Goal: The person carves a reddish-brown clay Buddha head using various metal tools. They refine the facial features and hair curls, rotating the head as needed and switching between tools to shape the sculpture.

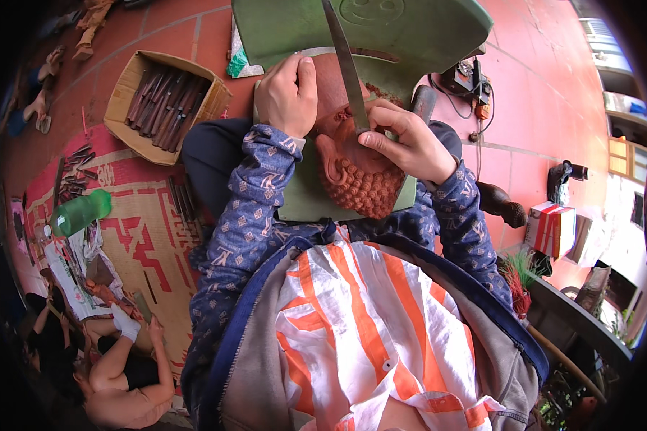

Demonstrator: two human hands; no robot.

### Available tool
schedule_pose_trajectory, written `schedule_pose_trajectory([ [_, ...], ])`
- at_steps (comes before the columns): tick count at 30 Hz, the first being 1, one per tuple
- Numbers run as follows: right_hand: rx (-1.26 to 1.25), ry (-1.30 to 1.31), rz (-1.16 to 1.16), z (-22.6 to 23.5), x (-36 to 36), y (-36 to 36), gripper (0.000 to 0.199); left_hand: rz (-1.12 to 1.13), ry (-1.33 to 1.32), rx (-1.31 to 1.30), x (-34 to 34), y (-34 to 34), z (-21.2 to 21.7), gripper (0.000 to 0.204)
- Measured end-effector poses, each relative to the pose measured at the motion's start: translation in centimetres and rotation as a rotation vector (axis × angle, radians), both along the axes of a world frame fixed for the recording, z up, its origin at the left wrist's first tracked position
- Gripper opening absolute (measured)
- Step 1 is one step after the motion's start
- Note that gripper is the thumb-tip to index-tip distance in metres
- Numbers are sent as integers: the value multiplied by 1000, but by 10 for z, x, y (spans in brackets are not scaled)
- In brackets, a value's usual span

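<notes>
A reddish-brown carved wooden head (356, 176), with rows of small round curls, lies on a green board (305, 201) on my lap. My left hand (287, 93) grips the upper part of the carving and steadies it. My right hand (410, 144) is closed on a long metal chisel (346, 68), whose blade runs down from the top of the view to the carving near the ear. A green plastic stool (381, 29) stands just beyond the carving.
A cardboard box (126, 90) of several wooden-handled chisels sits at the upper left on red tiles. More tools and a green bottle (80, 212) lie on a woven mat (147, 251). Another person (122, 373) sits at the lower left. A power tool (467, 79) lies at the upper right.
</notes>
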State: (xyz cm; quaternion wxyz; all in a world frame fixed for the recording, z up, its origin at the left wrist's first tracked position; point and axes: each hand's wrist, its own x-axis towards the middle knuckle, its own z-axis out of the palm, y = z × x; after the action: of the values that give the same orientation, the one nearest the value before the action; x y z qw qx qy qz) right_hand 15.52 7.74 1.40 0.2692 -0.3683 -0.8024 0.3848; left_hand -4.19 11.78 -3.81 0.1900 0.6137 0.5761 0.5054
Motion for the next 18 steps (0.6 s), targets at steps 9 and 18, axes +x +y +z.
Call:
schedule_pose_trajectory([
  [9,-99,35,-339,-12,-13,6,25,8,-8,8,3,1,3,23],
  [18,-69,24,-381,-17,-17,1,24,-12,18,45,5,4,1,28],
])
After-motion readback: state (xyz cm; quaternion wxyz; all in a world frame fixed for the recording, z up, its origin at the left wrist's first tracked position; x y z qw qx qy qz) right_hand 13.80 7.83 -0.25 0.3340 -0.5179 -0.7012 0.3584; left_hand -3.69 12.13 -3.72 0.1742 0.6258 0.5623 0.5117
